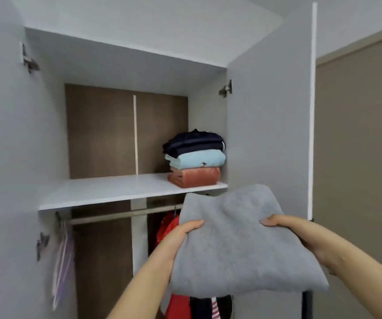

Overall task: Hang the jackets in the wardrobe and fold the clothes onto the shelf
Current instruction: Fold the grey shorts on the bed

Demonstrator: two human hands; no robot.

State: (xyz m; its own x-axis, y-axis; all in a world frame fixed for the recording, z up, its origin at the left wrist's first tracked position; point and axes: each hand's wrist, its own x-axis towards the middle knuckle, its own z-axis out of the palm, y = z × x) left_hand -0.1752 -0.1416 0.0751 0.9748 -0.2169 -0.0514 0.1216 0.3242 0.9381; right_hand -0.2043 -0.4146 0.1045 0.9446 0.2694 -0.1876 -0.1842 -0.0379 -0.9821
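Observation:
I hold a folded grey garment (233, 240) in front of the open wardrobe, just below the shelf edge. My left hand (185, 231) grips its left side, thumb on top. My right hand (284, 226) grips its right side the same way. On the white shelf (107, 192), at the far right, stands a pile of three folded clothes: navy (194, 141) on top, light blue (196, 160) in the middle, rust orange (195, 177) at the bottom. Under the shelf a red jacket (167, 229) hangs on the rail (116, 216), partly hidden by the grey garment.
The right wardrobe door (270, 125) stands open beside my right hand. The left door (1, 157) is open too. Empty pale hangers (62, 261) hang at the rail's left end. Dark and striped clothing (210, 307) shows at the bottom. A beige door (355, 143) lies to the right.

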